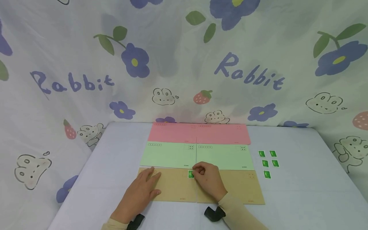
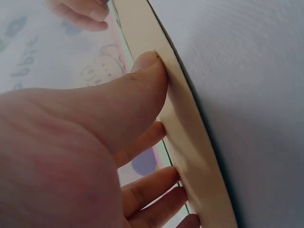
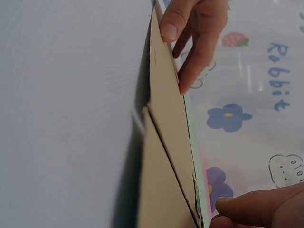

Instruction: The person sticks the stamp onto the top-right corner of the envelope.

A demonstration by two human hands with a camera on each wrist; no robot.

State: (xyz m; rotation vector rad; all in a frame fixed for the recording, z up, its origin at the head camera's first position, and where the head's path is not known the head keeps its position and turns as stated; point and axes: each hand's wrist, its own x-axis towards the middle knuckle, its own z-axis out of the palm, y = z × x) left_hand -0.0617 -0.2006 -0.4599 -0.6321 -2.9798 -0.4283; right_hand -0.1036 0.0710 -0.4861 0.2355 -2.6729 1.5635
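Observation:
My left hand rests with spread fingers on the left part of a brown envelope. In the left wrist view its thumb and fingertips touch the paper. My right hand pinches the right edge of a green stamp at that envelope's upper right corner, over the printed stamp spot. Seen from the right wrist, the stamp stands slightly tilted up from the paper beside my fingertips. Beneath my right hand lies a second brown envelope, partly covered by the hand and wrist.
Two light green envelopes lie behind the brown ones, and two pink envelopes behind those. Several loose green stamps lie on the white table at the right. A rabbit-print curtain hangs behind.

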